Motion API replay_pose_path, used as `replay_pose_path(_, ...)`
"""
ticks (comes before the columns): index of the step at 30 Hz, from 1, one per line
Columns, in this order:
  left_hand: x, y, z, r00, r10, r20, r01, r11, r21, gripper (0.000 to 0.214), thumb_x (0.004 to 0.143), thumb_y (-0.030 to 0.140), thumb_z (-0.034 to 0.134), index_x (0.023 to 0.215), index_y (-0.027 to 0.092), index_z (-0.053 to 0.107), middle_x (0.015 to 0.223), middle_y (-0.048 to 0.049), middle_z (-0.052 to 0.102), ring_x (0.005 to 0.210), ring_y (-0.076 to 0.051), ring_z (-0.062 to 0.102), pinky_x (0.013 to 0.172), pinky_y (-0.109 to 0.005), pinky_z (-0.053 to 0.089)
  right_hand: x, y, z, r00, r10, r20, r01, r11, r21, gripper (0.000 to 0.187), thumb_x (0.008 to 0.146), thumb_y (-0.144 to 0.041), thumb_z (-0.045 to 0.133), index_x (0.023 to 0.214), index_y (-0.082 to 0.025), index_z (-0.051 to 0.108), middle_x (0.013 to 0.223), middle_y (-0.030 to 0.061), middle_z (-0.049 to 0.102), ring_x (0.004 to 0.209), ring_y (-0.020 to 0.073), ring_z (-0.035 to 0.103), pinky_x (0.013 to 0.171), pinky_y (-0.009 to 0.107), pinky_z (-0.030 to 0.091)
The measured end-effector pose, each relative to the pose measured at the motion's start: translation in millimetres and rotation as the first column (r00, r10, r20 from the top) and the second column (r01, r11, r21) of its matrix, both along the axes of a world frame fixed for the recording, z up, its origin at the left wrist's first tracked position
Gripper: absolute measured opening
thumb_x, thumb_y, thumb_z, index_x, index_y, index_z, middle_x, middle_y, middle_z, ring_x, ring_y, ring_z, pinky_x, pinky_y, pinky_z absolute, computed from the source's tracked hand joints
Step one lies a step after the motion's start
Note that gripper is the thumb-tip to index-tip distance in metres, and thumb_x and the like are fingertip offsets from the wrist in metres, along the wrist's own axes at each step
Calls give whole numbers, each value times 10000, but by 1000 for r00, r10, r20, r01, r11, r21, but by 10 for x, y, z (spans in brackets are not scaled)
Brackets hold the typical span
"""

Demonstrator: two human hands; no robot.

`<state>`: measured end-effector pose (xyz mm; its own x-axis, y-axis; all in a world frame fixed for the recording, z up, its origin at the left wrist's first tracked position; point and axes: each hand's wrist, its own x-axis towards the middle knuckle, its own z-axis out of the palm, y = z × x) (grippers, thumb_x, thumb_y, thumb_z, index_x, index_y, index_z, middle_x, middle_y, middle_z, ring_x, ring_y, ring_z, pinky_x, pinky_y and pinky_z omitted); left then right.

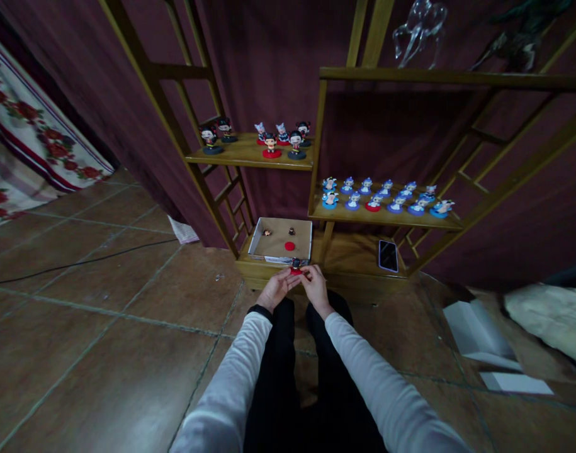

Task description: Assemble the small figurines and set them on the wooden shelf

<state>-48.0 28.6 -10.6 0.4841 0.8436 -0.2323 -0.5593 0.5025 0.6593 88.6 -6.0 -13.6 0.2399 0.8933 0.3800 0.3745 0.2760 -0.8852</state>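
Observation:
Between my two hands is a small figurine (296, 265) with a dark upper part and a red round base. My left hand (279, 286) has its fingers around the base from the left. From the right, my right hand (315, 282) pinches the edge of the same base. Just beyond them, a shallow open box (256, 246) stands on the bottom board of the shelf. Inside it lie a red disc base (289, 246), a small dark figure part (292, 231) and another small figure part (267, 233).
Several dark-haired figurines (296, 145) stand on the upper left shelf, and several blue and purple ones (352, 201) on the right shelf. A phone (388, 256) lies on the bottom board. Clear horse ornament (420, 34) above; white packaging (479, 333) on the floor at right; black cable (84, 262) at left.

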Motion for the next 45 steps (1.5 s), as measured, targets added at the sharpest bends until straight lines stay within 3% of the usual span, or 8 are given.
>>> replay_pose_path(10,21,-31,70,1000,19,-22,-18,999,44,355,724,92,644,1072,143,593,965,-82,678,899,-160,639,945,-341,410,-13,-13,25,1000,-11,7,11,1000,-19,177,736,-221,526,897,-227,600,912,19,555,637,120,551,631,257,474)
replay_pose_path(22,46,-17,13,995,90,-34,-85,988,129,463,650,27,682,1077,180,589,988,-34,661,918,-117,612,946,-276,404,-22,-2,6,1000,-19,-4,19,1000,-21,157,740,-239,528,877,-227,605,897,22,579,623,121,551,628,256,470)
replay_pose_path(29,64,-17,17,991,126,-47,-120,985,123,407,626,6,687,990,168,604,945,-22,669,907,-110,614,944,-262,401,-31,6,-9,997,21,-76,-23,1000,-22,144,753,-282,531,863,-226,605,815,13,645,686,150,597,671,284,485)
replay_pose_path(39,1,-14,35,995,97,-28,-94,992,79,308,701,95,661,1002,123,605,957,-80,674,916,-170,634,950,-355,426,-14,31,-35,987,38,-154,-44,999,-33,150,764,-308,520,867,-226,590,827,23,668,725,167,628,653,293,505)
replay_pose_path(45,27,-11,28,985,167,-48,-160,980,119,334,655,31,673,965,138,612,930,-46,673,899,-126,624,957,-293,409,-15,31,-31,985,50,-164,-58,998,-41,188,764,-317,517,910,-222,588,872,32,669,749,169,629,633,288,510)
